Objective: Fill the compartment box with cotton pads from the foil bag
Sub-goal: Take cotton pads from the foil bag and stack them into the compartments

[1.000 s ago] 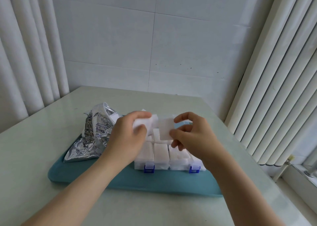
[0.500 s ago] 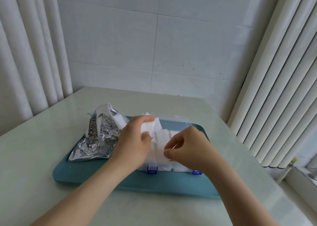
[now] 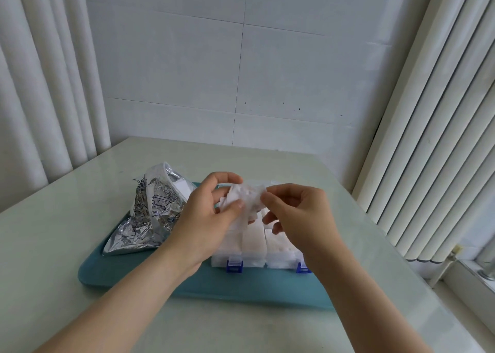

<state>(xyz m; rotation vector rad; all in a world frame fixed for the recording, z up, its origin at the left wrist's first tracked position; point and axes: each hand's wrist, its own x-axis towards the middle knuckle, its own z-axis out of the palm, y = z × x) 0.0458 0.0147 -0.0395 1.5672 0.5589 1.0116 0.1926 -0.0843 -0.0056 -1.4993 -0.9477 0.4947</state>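
A clear compartment box [image 3: 254, 248] with blue latches sits on a teal tray [image 3: 150, 275]; its front compartments hold stacked white cotton pads. A crumpled foil bag [image 3: 150, 213] lies on the tray's left part, its mouth open toward the box. Above the box, my left hand [image 3: 206, 218] grips a small stack of cotton pads [image 3: 246, 200] between thumb and fingers. My right hand [image 3: 297, 216] pinches the right edge of the same stack. The back of the box is hidden behind my hands.
The tray rests on a pale glossy table [image 3: 53, 259] set in a corner. A white tiled wall is behind, with curtains at left [image 3: 40, 84] and vertical blinds at right [image 3: 428, 138]. A window sill shows at lower right.
My right hand rose from the front compartments, where it had lowered a pad, back up to the stack held by my left hand. The left hand stayed above the box.
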